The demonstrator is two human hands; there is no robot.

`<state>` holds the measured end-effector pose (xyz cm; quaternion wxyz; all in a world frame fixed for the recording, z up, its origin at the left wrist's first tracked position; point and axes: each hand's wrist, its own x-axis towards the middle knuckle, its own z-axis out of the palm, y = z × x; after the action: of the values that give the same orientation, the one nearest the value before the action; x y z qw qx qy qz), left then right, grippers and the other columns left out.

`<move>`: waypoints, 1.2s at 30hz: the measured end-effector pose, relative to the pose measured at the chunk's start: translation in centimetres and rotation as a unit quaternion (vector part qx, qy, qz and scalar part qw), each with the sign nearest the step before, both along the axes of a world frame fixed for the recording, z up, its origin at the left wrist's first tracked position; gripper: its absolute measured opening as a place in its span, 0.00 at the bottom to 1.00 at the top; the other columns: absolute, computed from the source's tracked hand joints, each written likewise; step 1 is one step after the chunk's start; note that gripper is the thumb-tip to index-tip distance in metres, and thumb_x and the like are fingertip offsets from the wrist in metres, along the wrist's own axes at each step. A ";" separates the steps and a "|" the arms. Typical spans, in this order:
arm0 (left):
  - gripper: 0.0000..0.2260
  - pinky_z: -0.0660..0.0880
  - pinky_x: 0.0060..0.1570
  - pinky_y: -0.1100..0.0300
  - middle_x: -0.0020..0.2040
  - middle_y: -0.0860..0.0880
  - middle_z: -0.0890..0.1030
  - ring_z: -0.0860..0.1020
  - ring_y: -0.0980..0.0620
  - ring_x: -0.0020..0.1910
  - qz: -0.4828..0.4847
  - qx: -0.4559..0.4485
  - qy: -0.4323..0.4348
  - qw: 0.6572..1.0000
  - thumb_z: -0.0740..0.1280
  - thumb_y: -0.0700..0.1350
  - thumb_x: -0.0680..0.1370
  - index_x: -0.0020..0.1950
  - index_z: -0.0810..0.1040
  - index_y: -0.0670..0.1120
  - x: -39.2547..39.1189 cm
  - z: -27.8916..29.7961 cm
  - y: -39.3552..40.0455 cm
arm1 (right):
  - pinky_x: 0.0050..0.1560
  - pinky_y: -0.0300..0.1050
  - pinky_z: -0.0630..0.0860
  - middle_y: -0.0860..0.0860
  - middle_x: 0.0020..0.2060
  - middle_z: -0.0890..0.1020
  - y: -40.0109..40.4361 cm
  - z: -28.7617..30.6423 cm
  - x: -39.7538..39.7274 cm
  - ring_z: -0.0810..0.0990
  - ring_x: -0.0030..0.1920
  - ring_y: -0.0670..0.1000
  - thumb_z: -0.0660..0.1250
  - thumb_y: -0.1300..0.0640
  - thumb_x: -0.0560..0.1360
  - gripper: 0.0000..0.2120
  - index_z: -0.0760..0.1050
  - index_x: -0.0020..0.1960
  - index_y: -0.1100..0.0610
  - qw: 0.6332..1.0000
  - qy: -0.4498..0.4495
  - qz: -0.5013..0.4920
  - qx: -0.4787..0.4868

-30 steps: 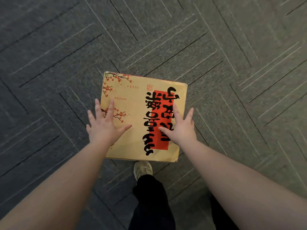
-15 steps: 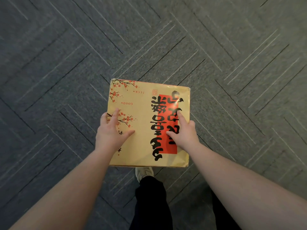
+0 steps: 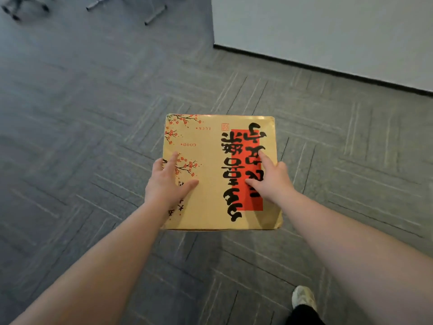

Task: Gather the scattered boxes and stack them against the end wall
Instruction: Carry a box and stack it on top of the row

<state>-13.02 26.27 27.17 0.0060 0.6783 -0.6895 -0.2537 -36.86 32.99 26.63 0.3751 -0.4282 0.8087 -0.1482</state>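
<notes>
So the gold box [image 3: 220, 172] is off the carpet now, mid-frame, where a second ago it was just getting grabbed. Left hand [image 3: 167, 184] and right hand [image 3: 271, 181] grip its sides, thumbs on top. White wall [image 3: 328, 31] upper right, probably the drop spot.

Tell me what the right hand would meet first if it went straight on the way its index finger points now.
The right hand grips the gold box, index finger pointing up-left along its top. Going straight on, it would slide across the red label and past the box's far edge. Beyond lies only carpet, though depth is unclear.
</notes>
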 end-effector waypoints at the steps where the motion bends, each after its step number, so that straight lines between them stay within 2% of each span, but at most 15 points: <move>1: 0.43 0.72 0.61 0.45 0.77 0.47 0.52 0.64 0.44 0.72 -0.012 -0.015 -0.003 1.000 0.69 0.64 0.70 0.77 0.47 0.59 -2.5 2.7 -0.6 | 0.65 0.55 0.70 0.58 0.67 0.61 -0.3 2.5 -2.4 0.71 0.64 0.59 0.69 0.46 0.75 0.40 0.48 0.78 0.42 1.000 -0.002 -0.004 -0.016; 8: 0.43 0.72 0.60 0.47 0.76 0.46 0.54 0.66 0.44 0.70 -0.083 -0.110 0.012 0.990 0.68 0.65 0.71 0.78 0.48 0.57 -22.6 19.7 -1.0 | 0.69 0.53 0.65 0.59 0.67 0.63 1.9 18.8 -22.3 0.69 0.66 0.60 0.68 0.47 0.76 0.39 0.49 0.78 0.46 0.994 0.006 -0.030 -0.107; 11: 0.43 0.72 0.60 0.47 0.75 0.46 0.56 0.66 0.44 0.70 -0.121 -0.124 0.035 0.984 0.68 0.65 0.70 0.78 0.49 0.56 -32.4 24.5 0.2 | 0.70 0.53 0.63 0.60 0.67 0.67 4.6 23.7 -31.6 0.65 0.69 0.59 0.67 0.47 0.76 0.37 0.52 0.78 0.48 0.989 0.036 -0.049 -0.132; 16: 0.43 0.71 0.62 0.46 0.73 0.46 0.61 0.67 0.44 0.69 -0.217 -0.143 0.075 0.963 0.69 0.66 0.69 0.77 0.53 0.54 -48.4 29.7 2.0 | 0.63 0.51 0.68 0.57 0.62 0.76 10.0 29.1 -46.1 0.68 0.67 0.61 0.65 0.47 0.76 0.27 0.63 0.72 0.53 0.975 0.109 -0.110 -0.162; 20: 0.41 0.70 0.62 0.47 0.72 0.44 0.62 0.67 0.44 0.69 -0.296 -0.135 0.111 0.939 0.70 0.64 0.70 0.77 0.56 0.52 -60.0 31.5 3.6 | 0.63 0.53 0.70 0.56 0.64 0.76 14.2 30.8 -55.4 0.69 0.66 0.59 0.65 0.45 0.76 0.29 0.61 0.74 0.51 0.959 0.143 -0.192 -0.151; 27: 0.42 0.65 0.67 0.47 0.74 0.44 0.61 0.64 0.43 0.71 -0.408 -0.104 0.143 0.896 0.70 0.63 0.70 0.77 0.56 0.51 -78.9 31.1 3.6 | 0.64 0.51 0.67 0.58 0.63 0.75 18.4 30.7 -69.0 0.66 0.66 0.60 0.64 0.44 0.76 0.28 0.62 0.73 0.50 0.920 0.189 -0.324 -0.112; 31: 0.43 0.65 0.67 0.47 0.73 0.44 0.62 0.64 0.44 0.71 -0.486 -0.070 0.154 0.857 0.71 0.64 0.69 0.77 0.56 0.50 -90.4 30.8 3.4 | 0.64 0.51 0.70 0.61 0.62 0.72 20.8 30.9 -76.0 0.70 0.64 0.61 0.65 0.44 0.75 0.29 0.62 0.73 0.48 0.885 0.185 -0.419 -0.081; 34: 0.44 0.66 0.66 0.46 0.73 0.44 0.62 0.65 0.43 0.70 -0.545 -0.060 0.154 0.822 0.71 0.64 0.69 0.78 0.56 0.51 -98.6 30.9 5.3 | 0.59 0.51 0.74 0.61 0.59 0.72 23.7 30.8 -80.9 0.74 0.57 0.62 0.65 0.44 0.74 0.25 0.66 0.68 0.50 0.853 0.181 -0.485 -0.068; 36: 0.43 0.67 0.66 0.45 0.73 0.44 0.62 0.66 0.43 0.70 -0.577 -0.048 0.151 0.801 0.71 0.64 0.68 0.77 0.56 0.51 -103.3 30.7 7.4 | 0.58 0.51 0.74 0.60 0.59 0.72 26.3 30.4 -83.7 0.74 0.57 0.62 0.65 0.44 0.74 0.25 0.67 0.67 0.50 0.836 0.172 -0.518 -0.056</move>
<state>-116.32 33.65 57.82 -0.0043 0.1069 -0.9552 -0.2761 -120.58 59.24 57.05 0.0740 0.0146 0.9542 -0.2895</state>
